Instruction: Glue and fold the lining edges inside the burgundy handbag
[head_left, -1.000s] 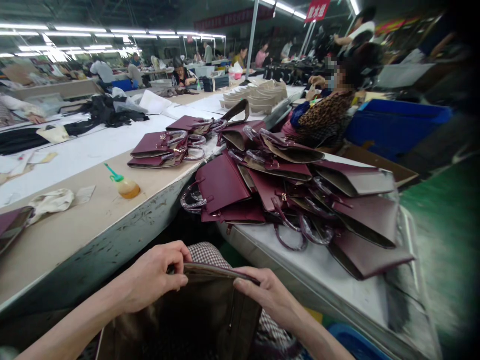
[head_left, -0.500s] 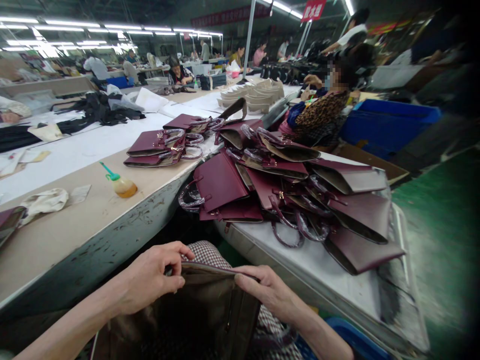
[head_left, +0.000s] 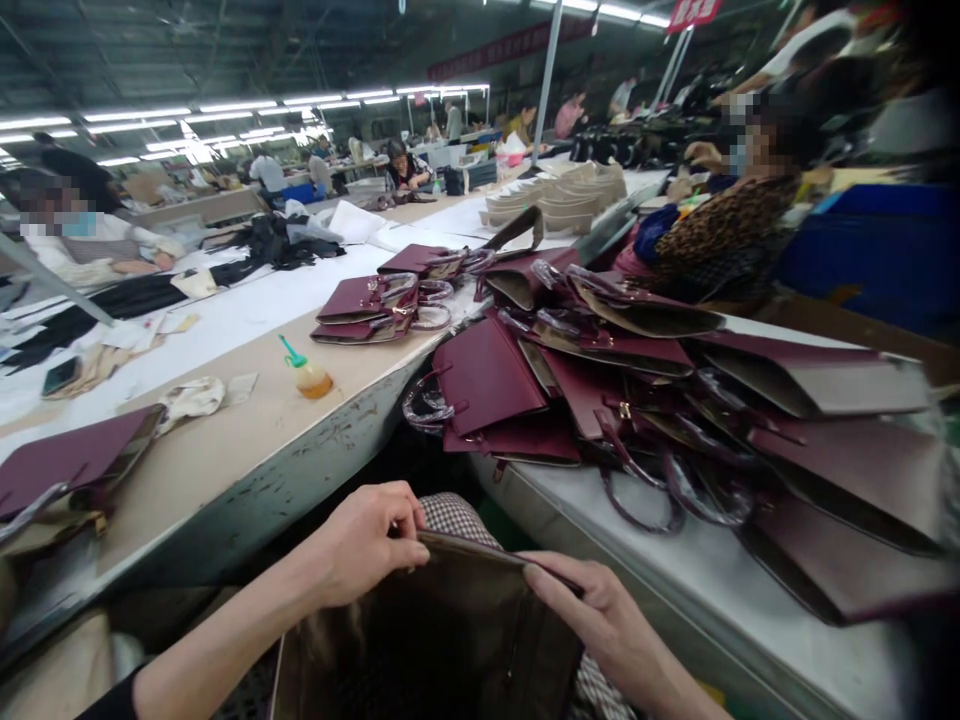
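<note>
A handbag (head_left: 442,640) with a dark olive-brown lining rests on my lap, its mouth turned up toward me. My left hand (head_left: 375,540) pinches the top rim at the left, fingertips curled over the edge. Along the right part of the same rim, my right hand (head_left: 592,600) grips with the thumb on the lining side and the fingers outside. A zip pull hangs on the lining near my right hand. The bag's outer face and its lower part are hidden from me.
Burgundy handbags (head_left: 487,375) lie heaped on the right table (head_left: 555,500). A bottle of amber liquid (head_left: 311,378) and a white cloth (head_left: 191,400) sit on the left table (head_left: 262,440). Another burgundy bag (head_left: 75,460) is at far left. Co-workers sit across and to the right.
The view has swung left, so the tables appear shifted right, and a seated person and a bag show at left. Both hands keep hold of the bag's rim.
</note>
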